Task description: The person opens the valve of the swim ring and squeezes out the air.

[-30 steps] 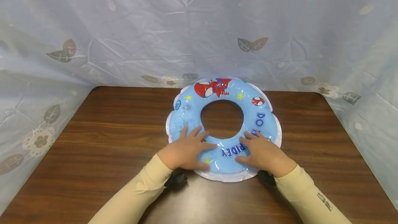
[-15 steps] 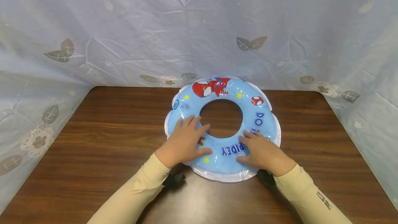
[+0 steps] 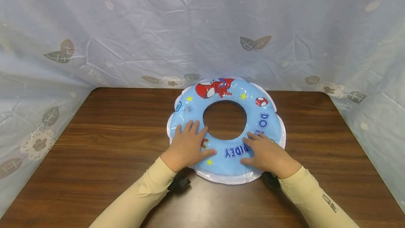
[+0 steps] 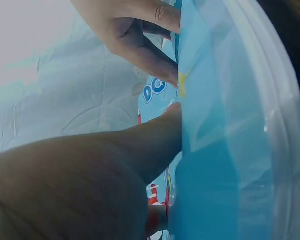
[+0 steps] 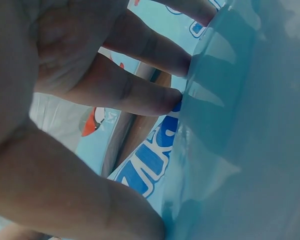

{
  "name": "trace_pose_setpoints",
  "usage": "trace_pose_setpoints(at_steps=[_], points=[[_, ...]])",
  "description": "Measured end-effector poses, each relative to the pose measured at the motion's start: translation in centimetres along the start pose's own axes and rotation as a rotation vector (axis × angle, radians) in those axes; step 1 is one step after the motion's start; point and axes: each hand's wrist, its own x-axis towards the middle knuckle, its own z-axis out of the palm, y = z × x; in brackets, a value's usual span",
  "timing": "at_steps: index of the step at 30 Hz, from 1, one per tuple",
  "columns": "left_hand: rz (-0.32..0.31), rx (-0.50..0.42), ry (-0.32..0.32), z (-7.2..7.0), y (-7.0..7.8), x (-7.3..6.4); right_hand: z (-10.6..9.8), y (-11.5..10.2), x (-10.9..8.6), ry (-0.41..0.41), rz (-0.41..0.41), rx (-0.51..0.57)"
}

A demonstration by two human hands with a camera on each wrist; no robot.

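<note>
Fingers [image 5: 135, 95] spread (both hands [image 3: 186, 147] [image 3: 267, 153]), touching inflatable ring [image 3: 257, 110]

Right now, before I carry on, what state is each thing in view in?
Swim ring: inflated, lying on the table, lettering facing up.
Left hand: resting on the ring, fingers spread.
Right hand: resting on the ring, fingers spread.
Sleeves: both pulled down to the wrists.
Cloth: hanging behind the table, creased.

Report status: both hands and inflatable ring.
Left hand, right hand: both spread, touching near side of inflatable ring. It lies on table. No obstruction visible.
</note>
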Motion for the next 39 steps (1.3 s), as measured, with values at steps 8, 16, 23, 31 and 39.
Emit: trace_pose_setpoints(at_steps=[8, 16, 23, 31, 39], points=[[0.006, -0.002, -0.007, 0.11, -0.17, 0.04, 0.05, -0.22, -0.09, -0.004, 0.013, -0.01], [0.008, 0.006, -0.014, 0.01, -0.02, -0.01, -0.09, -0.21, -0.35, 0.005, 0.013, 0.001], [0.001, 0.018, -0.024, 0.45, -0.13, 0.11, -0.23, -0.16, -0.38, 0.091, -0.039, -0.078], [0.008, 0.039, -0.025, 0.68, -0.02, 0.07, -0.55, -0.15, -0.48, 0.093, -0.049, -0.066], [0.009, 0.048, -0.03, 0.96, 0.0, 0.14, -0.7, 0.14, -0.48, 0.059, -0.062, -0.076]])
